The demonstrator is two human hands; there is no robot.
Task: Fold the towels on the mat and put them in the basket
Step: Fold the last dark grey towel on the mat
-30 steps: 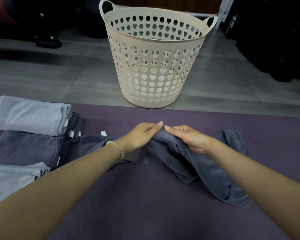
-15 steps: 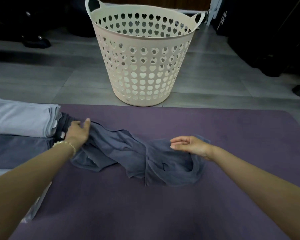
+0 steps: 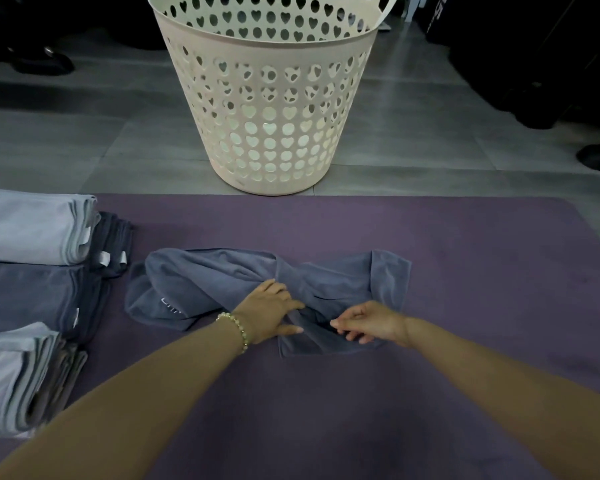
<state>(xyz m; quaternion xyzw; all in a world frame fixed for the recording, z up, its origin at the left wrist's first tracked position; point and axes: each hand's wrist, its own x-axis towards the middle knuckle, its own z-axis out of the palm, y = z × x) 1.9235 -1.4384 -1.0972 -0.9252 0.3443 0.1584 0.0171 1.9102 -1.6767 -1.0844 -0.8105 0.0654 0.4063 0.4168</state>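
Note:
A crumpled dark blue-grey towel [image 3: 215,282] lies in the middle of the purple mat [image 3: 464,271]. My left hand [image 3: 270,311], with a bead bracelet at the wrist, lies on the towel's near middle, a ridge of cloth caught between thumb and fingers. Just to its right, my right hand [image 3: 367,322] pinches the towel's near edge with curled fingers. The cream basket [image 3: 267,109] with heart-shaped holes stands on the floor just beyond the mat's far edge; no towel shows through its holes.
Folded towels are stacked along the mat's left side: a light grey pile [image 3: 32,230], a dark pile [image 3: 32,296], another light pile [image 3: 11,375] and dark ones with white tags [image 3: 113,244]. Grey tiled floor [image 3: 84,140] surrounds the basket, with dark objects at the back corners.
Both hands were apart at the towel's two ends; they have come together at its near middle. The towel is spread wider and flatter, and the view has tilted down.

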